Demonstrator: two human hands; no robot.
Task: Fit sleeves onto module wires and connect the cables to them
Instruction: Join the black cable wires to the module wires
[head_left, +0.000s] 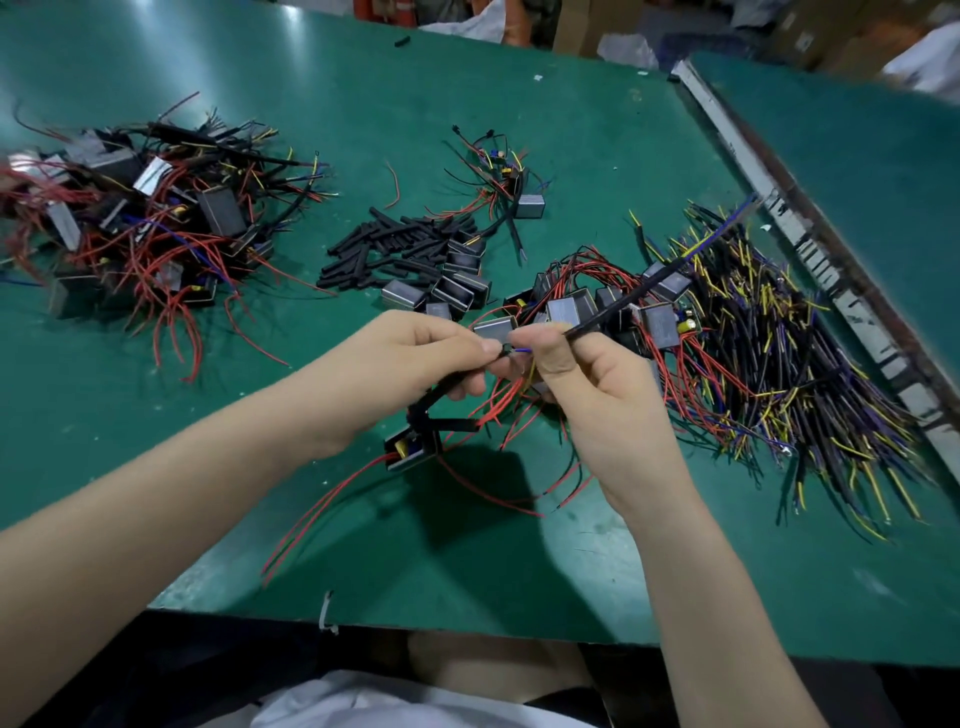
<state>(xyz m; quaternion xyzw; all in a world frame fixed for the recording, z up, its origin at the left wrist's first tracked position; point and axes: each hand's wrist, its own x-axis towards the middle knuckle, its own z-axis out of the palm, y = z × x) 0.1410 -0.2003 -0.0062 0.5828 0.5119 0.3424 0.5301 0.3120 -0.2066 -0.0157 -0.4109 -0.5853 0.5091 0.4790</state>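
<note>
Two hands meeting, left hand (415, 348) pinching sleeved wire (447, 387), right hand (587, 374) pinching cable (639, 293)

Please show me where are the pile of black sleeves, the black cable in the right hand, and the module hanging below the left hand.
pile of black sleeves (395, 249), head view, middle of the heap.
black cable (631, 297), head view, mid-length of its jacket.
module (410, 453), head view, its open front face.

Electronics assembly workshop. Shown by a green bench mat (156, 493), heaped modules (130, 218) at upper left, a sleeve pile (395, 249) at centre, bundled cables (779, 353) at right, and cartons (587, 21) stacked along the top edge.
</note>
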